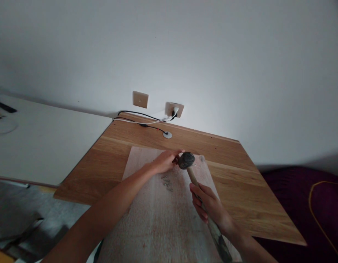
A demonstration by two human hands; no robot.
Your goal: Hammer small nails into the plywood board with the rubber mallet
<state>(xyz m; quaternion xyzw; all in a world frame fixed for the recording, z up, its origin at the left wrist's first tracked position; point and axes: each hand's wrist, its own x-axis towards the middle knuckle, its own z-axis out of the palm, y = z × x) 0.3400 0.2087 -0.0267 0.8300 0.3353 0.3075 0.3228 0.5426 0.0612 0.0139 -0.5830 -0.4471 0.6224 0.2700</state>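
right hand (204, 201): grasps your hammer (186, 160); tap lightly.
left hand (166, 161): grip i cannot tell (partly hidden); guard your fingers.

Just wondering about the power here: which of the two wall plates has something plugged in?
The right-hand wall plate: a white plug sits in it, whereas the left-hand wall plate shows no plug.

The wooden tabletop (246, 201) is covered from its middle to six o'clock by a whitish board (147, 219); a black cable (143, 125) is laid towards eleven, a pale disc (169, 136) set at twelve.
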